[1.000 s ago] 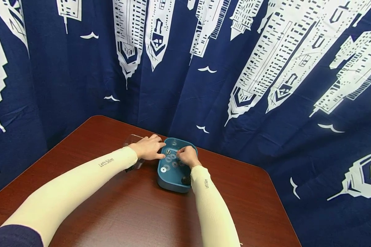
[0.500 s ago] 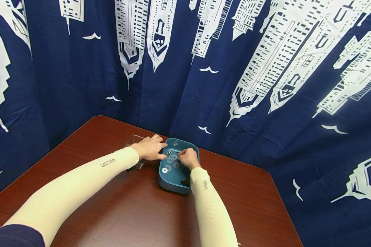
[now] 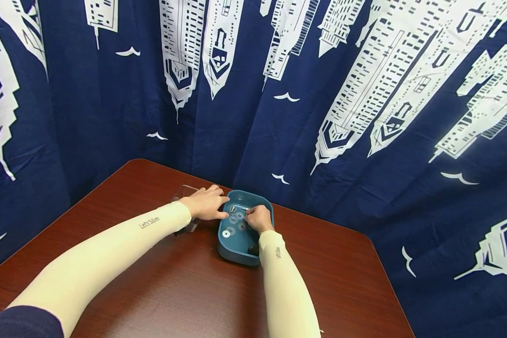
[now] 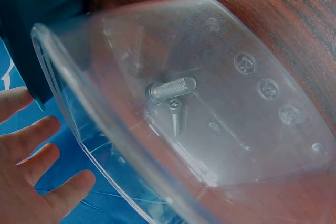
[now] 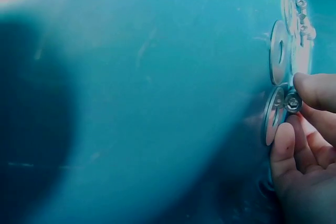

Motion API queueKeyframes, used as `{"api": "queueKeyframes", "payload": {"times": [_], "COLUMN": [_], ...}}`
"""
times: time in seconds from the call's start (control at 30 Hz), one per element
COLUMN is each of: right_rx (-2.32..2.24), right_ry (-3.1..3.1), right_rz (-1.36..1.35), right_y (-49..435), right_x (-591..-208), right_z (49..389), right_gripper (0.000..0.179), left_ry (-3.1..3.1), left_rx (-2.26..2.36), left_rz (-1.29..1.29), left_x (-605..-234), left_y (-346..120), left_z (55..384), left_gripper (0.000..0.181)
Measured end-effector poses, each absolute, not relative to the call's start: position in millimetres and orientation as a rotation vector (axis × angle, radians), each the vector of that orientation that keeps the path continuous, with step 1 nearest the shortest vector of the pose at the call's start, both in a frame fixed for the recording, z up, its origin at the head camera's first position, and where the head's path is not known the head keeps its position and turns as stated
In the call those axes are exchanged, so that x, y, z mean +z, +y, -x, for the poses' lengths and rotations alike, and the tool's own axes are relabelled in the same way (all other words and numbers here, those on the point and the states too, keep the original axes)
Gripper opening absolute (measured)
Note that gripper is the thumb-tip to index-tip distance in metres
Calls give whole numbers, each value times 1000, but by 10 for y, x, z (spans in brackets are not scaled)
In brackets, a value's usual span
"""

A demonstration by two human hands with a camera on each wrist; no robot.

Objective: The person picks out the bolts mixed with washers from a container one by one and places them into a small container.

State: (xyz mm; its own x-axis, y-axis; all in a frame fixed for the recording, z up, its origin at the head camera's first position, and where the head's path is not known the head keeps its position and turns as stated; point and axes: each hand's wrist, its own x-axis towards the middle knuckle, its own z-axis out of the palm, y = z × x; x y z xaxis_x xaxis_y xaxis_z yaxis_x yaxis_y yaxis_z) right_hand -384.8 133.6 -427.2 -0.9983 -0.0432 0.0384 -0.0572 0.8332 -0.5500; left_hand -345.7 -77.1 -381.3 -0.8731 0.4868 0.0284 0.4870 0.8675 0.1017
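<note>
Right hand (image 3: 259,218) has eased nearer in the bin (image 3: 236,256) by the worktop's (image 3: 186,281) far edge, grip clamped on a bolt (image 5: 293,102) adjacent washers (image 5: 269,123) could snag loose; left hand (image 3: 207,204) spread.

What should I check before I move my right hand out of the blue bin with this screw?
1. Right hand pinching the screw: ok.
2. Grip firm enough to lift: cannot tell.
3. Free space around the screw: not ok, a washer lies right beside it.
4. Left hand bracing the blue bin: cannot tell, though its fingers reach the rim.
5. Clear container holding hardware: ok, a bolt and a smaller fastener show inside.
</note>
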Motion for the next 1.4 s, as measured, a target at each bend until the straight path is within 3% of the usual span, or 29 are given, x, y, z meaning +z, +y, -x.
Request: {"api": "queueKeyframes", "payload": {"times": [0.57,1.4], "right_rx": [899,866], "right_ry": [-2986,-3021], "right_rz": [-92,-147], "right_y": [1339,1357], "right_x": [-4287,-4258], "right_z": [3826,3829], "right_gripper": [5,13], "left_ry": [-3015,-3052], "left_rx": [-148,-147], "left_rz": [805,790], "left_x": [-3835,-3802], "left_y": [-772,-738], "left_z": [3470,3456], "left_gripper": [64,65]}}
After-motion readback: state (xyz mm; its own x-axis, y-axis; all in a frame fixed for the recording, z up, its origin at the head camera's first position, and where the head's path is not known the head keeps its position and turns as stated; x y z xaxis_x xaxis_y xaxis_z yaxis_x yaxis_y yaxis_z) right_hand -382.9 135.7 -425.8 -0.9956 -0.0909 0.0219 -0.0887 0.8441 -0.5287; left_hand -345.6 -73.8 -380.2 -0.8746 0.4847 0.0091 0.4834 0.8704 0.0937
